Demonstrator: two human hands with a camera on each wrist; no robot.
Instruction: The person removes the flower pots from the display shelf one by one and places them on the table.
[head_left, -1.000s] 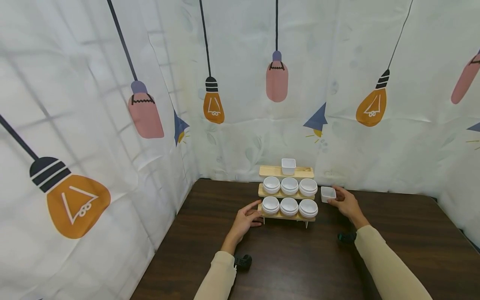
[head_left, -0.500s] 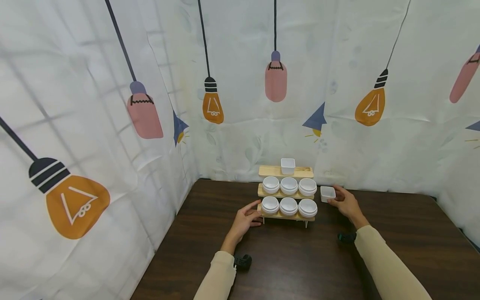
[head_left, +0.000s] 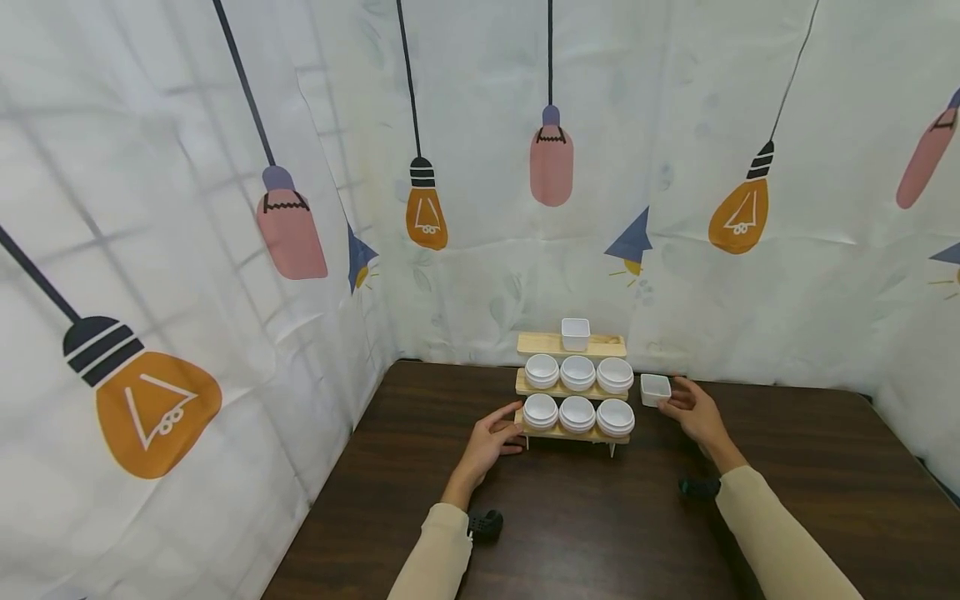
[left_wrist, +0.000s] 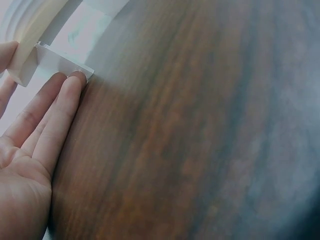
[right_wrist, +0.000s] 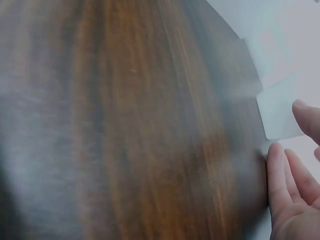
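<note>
A three-tier wooden rack (head_left: 573, 436) with white legs bears several round white bowls (head_left: 577, 412) on its lower two tiers. One square white bowl (head_left: 575, 333) sits on the top tier. My left hand (head_left: 483, 446) rests at the rack's left end. In the left wrist view, straight fingers (left_wrist: 62, 105) touch the rack's white leg (left_wrist: 65, 62), beside the wooden shelf end (left_wrist: 22, 70). Another square white bowl (head_left: 656, 389) stands on the table just right of the rack. My right hand (head_left: 697, 414) is beside this bowl, its fingers extended and apparently just off it.
The dark wooden table (head_left: 585, 525) stretches in front of the rack and to both sides. Right behind it hangs a white curtain (head_left: 480, 275) printed with lamps. Each wrist wears a dark band-mounted camera (head_left: 486, 525).
My right hand has drawn slightly back from the square bowl on the table, which stays put. The left hand keeps its place at the rack.
</note>
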